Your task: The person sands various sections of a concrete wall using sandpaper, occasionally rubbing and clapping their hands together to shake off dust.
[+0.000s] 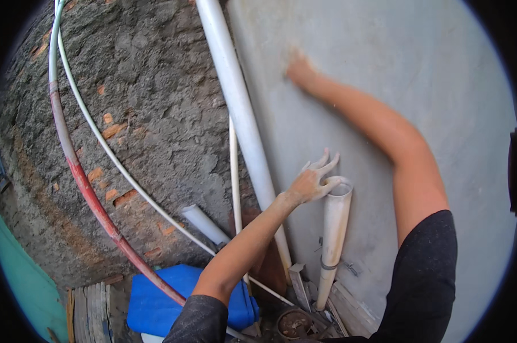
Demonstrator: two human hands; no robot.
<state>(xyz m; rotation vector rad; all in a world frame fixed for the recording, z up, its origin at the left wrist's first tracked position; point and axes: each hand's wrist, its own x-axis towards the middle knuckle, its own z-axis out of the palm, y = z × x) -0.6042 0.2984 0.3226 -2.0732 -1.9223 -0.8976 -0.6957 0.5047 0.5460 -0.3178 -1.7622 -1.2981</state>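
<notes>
My left hand (312, 182), whitened with dust or plaster on its fingers, is held out with the fingers apart. Its thumb side is at the open top of an upright whitish pipe (335, 223), and I cannot tell whether it rests on the rim. Farther up, my right hand (302, 70) is against or close to the smooth grey wall (373, 46). Motion smears its fingers, so whether anything is in them does not show.
A thick white pipe (235, 97) runs up where the smooth wall meets a rough mortar wall (150, 86). A red-and-grey pipe (93, 197) curves at left. Below are a blue container (150, 297), a short pipe offcut (204, 223), a bucket (293, 324) and stacked boards (90, 311).
</notes>
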